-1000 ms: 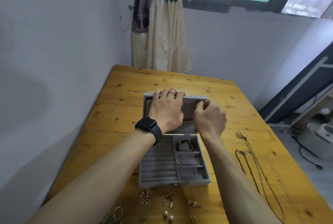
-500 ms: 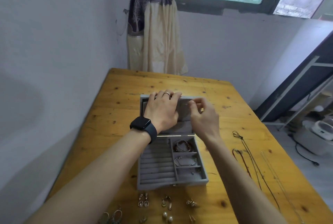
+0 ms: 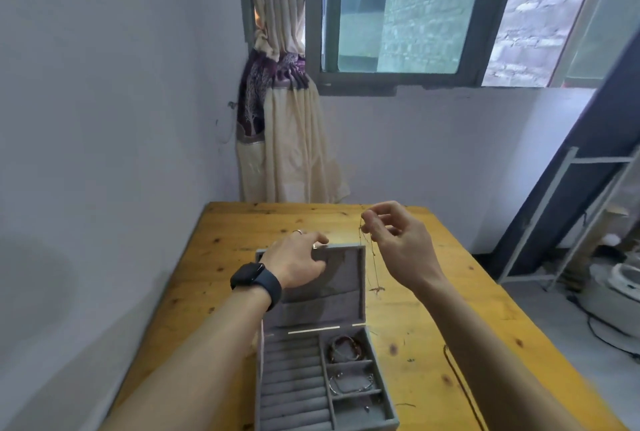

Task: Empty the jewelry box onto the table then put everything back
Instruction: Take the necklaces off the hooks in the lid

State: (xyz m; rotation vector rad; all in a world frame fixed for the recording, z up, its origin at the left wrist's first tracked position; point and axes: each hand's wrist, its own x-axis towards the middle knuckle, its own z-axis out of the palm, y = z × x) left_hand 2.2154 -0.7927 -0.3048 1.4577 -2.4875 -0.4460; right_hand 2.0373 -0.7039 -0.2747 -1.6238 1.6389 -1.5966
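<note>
Grey felt jewelry box (image 3: 380,375) at the near middle of the pine table (image 3: 433,309), lid (image 3: 343,278) raised upright at the far side. Left half of the tray taken up by rows of padded ring rolls (image 3: 294,382), with nothing seen tucked between them. Right half split into three compartments one behind another: in the farthest, a red-brown beaded bracelet (image 3: 344,349) coiled against the divider; in the middle one, a thin silver bangle (image 3: 351,384); in the nearest, a tiny dark piece (image 3: 366,408), too small to tell what. Left hand (image 3: 298,262) gripping the lid's top edge, fingers curled over it and thumb on the grey lining, a black watch (image 3: 256,280) on the wrist and a ring (image 3: 298,231) on one finger. Right hand (image 3: 398,243) lifted above the table just right of the lid, thumb and forefinger pinching the top of a fine necklace (image 3: 372,259), other fingers loosely bent. Chain hanging straight down beside the lid's right edge, its small pendant low near the tabletop; cannot tell whether touching the wood. Dark cord (image 3: 460,385) lying on the table to the right, partly hidden behind the right forearm. Beyond the far table edge, a cream and purple curtain (image 3: 284,139) tied back beside a dark-framed window (image 3: 398,15).
</note>
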